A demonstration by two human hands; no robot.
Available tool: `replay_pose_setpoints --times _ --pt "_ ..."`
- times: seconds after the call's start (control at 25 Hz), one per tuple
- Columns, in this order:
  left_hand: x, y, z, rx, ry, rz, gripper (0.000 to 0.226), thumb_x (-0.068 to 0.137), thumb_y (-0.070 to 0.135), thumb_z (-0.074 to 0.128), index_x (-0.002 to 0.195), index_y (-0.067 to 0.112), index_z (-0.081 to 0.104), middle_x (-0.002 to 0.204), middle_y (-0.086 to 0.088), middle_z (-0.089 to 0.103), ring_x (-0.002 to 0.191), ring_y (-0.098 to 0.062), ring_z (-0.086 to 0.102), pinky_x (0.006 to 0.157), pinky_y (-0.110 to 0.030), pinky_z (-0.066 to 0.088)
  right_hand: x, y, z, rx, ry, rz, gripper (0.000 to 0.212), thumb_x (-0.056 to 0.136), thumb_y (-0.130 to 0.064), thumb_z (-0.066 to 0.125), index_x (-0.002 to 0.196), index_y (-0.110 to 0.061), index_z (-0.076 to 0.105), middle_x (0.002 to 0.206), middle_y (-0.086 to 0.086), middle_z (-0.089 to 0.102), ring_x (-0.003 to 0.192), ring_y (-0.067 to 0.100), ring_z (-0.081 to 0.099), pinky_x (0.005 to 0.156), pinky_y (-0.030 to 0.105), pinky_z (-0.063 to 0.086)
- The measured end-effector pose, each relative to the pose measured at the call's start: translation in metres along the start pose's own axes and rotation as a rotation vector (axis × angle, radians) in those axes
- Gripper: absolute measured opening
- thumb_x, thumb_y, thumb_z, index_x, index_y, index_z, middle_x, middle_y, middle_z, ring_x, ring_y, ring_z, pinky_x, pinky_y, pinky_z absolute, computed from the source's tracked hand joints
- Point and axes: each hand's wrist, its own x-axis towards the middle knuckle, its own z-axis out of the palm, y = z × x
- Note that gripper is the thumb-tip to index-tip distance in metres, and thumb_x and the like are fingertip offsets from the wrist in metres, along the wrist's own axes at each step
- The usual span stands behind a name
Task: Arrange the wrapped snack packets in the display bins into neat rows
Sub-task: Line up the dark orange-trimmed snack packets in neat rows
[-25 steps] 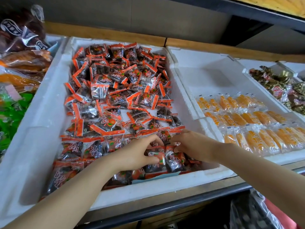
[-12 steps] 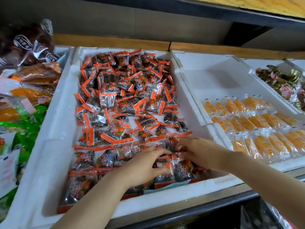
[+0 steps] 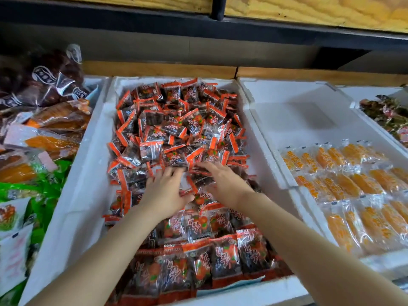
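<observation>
Across the middle foam bin (image 3: 72, 195), orange-edged snack packets (image 3: 176, 129) lie jumbled toward its back edge, rowed along its front edge. Flat mid-pile rest the left hand (image 3: 164, 191) and right hand (image 3: 223, 182), each grip apart, fingers straight. Yellow packets (image 3: 353, 184) line the right-hand bin (image 3: 287, 111).

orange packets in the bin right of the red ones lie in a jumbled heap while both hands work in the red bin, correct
No: the head view shows the orange packets lying in neat rows, not a jumbled heap. The left hand and right hand do both work among the red packets.
</observation>
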Motion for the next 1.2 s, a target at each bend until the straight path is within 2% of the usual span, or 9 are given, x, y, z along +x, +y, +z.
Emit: replay_pose_setpoints --times 0.36,0.44,0.52,0.6,0.72,0.84,1.0,1.12,1.2 --pt "-0.009 -0.018 -0.018 -0.285 0.040 -0.261 0.095 0.066 0.016 0.086 0.143 0.025 0.031 0.135 -0.011 0.035 0.124 -0.027 0.040 0.100 -0.036 0.039 0.010 -0.004 -0.002 -0.098 0.182 0.076 0.031 0.094 -0.005 0.047 0.125 -0.011 0.049 0.120 0.010 0.054 0.097 0.031 0.060 0.078 0.040 0.052" --pt "-0.018 -0.015 -0.024 -0.361 0.016 -0.297 0.090 0.067 0.007 0.085 0.141 0.021 0.036 0.127 -0.009 0.045 0.093 -0.015 0.053 0.072 -0.017 0.048 -0.007 -0.006 -0.014 -0.020 0.255 0.069 0.028 0.096 -0.010 0.046 0.123 -0.011 0.053 0.115 0.011 0.056 0.091 0.029 0.060 0.076 0.039 0.052" --pt "-0.030 -0.011 -0.026 -0.395 -0.011 -0.300 0.065 0.072 0.001 0.080 0.128 0.016 0.051 0.130 -0.009 0.052 0.079 -0.011 0.055 0.045 -0.008 0.038 -0.025 -0.009 -0.025 0.065 0.324 0.069 0.024 0.096 -0.012 0.049 0.119 -0.012 0.057 0.109 0.009 0.060 0.085 0.026 0.060 0.075 0.041 0.052" --pt "-0.043 -0.006 -0.031 -0.468 0.051 -0.272 0.037 0.075 -0.006 0.074 0.107 0.008 0.062 0.122 -0.011 0.060 0.080 -0.011 0.060 0.045 -0.006 0.041 -0.045 -0.017 -0.037 0.195 0.377 0.095 0.021 0.095 -0.014 0.051 0.115 -0.012 0.059 0.100 0.007 0.064 0.078 0.025 0.062 0.071 0.041 0.054" --pt "-0.067 0.005 -0.061 -0.605 0.314 -0.151 0.022 0.076 -0.002 0.075 0.094 0.008 0.068 0.089 0.001 0.066 0.074 -0.003 0.059 0.068 -0.020 0.052 -0.073 -0.035 -0.056 0.569 0.411 0.153 0.012 0.094 -0.016 0.053 0.105 -0.015 0.057 0.093 0.007 0.065 0.069 0.021 0.069 0.067 0.042 0.059" --pt "-0.096 0.023 -0.096 -0.747 0.537 -0.139 0.016 0.082 0.013 0.073 0.094 0.015 0.063 0.093 0.004 0.062 0.087 -0.013 0.056 0.077 -0.024 0.041 -0.109 -0.062 -0.075 0.811 0.395 0.141 0.011 0.095 -0.017 0.053 0.106 -0.015 0.053 0.103 0.010 0.062 0.065 0.013 0.069 0.064 0.030 0.059" --pt "-0.141 0.051 -0.117 -1.357 0.525 -0.289 0.017 0.087 0.020 0.070 0.101 0.017 0.060 0.112 -0.001 0.060 0.100 -0.022 0.061 0.082 -0.038 0.053 -0.168 -0.108 -0.091 0.684 0.574 -0.021 0.012 0.097 -0.016 0.048 0.092 -0.027 0.047 0.095 -0.003 0.063 0.078 0.010 0.064 0.059 0.020 0.052" --pt "-0.181 0.074 -0.129 -1.664 0.460 -0.373 0.019 0.089 0.017 0.065 0.108 0.015 0.063 0.113 -0.007 0.059 0.072 -0.019 0.069 0.062 -0.039 0.059 -0.204 -0.134 -0.086 0.395 0.604 -0.252 0.011 0.095 -0.008 0.049 0.098 -0.019 0.050 0.110 -0.006 0.051 0.093 0.008 0.059 0.079 0.029 0.053" --pt "-0.209 0.089 -0.136 -1.823 0.355 -0.308 0.020 0.094 0.017 0.056 0.111 0.007 0.062 0.106 -0.010 0.062 0.072 -0.021 0.065 0.060 -0.035 0.056 -0.225 -0.139 -0.076 0.144 0.535 -0.371 0.016 0.093 -0.005 0.050 0.105 -0.015 0.051 0.126 -0.007 0.041 0.100 0.007 0.056 0.084 0.026 0.049"
